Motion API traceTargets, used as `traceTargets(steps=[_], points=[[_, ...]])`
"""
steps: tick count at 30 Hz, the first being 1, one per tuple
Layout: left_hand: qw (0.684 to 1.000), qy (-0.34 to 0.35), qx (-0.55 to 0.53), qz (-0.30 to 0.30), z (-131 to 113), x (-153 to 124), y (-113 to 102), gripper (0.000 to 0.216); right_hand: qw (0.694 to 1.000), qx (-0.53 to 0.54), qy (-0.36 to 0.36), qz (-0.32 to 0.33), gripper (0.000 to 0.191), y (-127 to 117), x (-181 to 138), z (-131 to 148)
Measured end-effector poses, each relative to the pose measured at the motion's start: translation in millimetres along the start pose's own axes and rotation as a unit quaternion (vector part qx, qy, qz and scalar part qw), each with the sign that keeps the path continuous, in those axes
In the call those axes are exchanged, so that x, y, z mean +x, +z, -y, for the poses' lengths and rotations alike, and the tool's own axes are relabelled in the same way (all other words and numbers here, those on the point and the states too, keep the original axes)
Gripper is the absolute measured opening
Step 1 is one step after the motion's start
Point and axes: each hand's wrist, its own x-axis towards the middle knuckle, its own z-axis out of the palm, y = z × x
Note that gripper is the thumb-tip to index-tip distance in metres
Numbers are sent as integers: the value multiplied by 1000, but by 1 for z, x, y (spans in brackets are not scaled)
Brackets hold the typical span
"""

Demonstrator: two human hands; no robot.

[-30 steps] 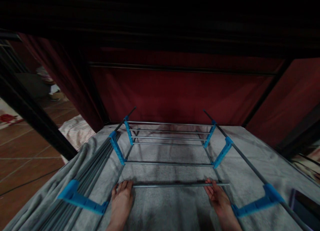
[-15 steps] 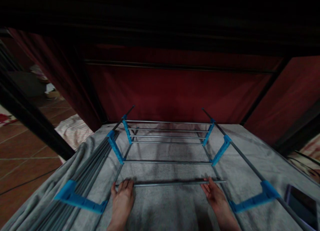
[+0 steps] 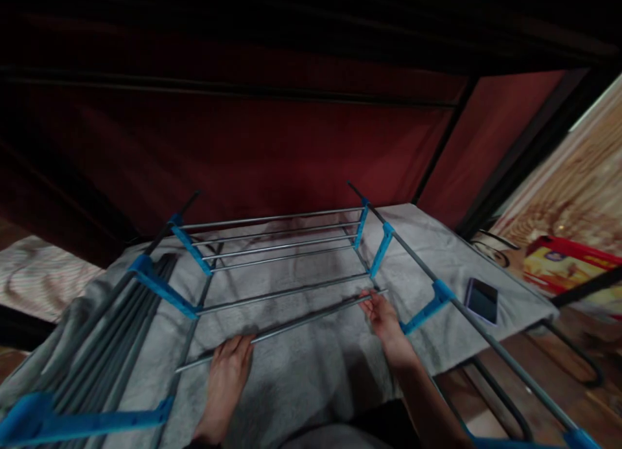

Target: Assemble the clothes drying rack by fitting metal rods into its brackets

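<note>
A thin grey metal rod [image 3: 301, 322] lies crosswise in front of me, its right end higher in the picture than its left. My left hand [image 3: 230, 370] is closed over it from above, a short way in from its left end. Near the other end my right hand [image 3: 380, 316] pinches it with the fingertips. Beyond the rod stands a partly built rack of grey tubes with blue plastic brackets [image 3: 168, 287]. Several crossbars [image 3: 286, 293] join its two sides. Another blue bracket [image 3: 427, 310] sits just right of my right hand.
A bundle of loose grey tubes [image 3: 114, 345] rests on the grey cloth [image 3: 301, 397] at left. A phone [image 3: 482, 300] lies outside the rack's right side. Dark posts and a red curtain [image 3: 272, 151] close off the back. A red and yellow box [image 3: 568, 267] is at far right.
The view has swung to the right, bringing the box and whole phone into sight. Both hands still hold the rod, whose left end now sticks out further past my left hand.
</note>
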Motion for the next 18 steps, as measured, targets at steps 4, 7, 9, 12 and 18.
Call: traceTargets(steps=[4, 7, 9, 12, 18], points=[[1000, 8, -9, -11, 12, 2, 0, 40, 1000, 6, -15, -21, 31, 4, 5, 16], [999, 14, -46, -21, 15, 1, 2, 40, 1000, 0, -22, -20, 33, 8, 4, 22], [996, 21, -80, -31, 14, 0, 2, 39, 1000, -6, -22, -19, 34, 11, 1, 24], [992, 36, -115, -35, 6, 2, 0, 38, 1000, -9, -18, -20, 37, 16, -4, 24], [991, 64, -115, -23, -17, 11, -10, 42, 1000, -2, -15, -21, 31, 19, -12, 21]])
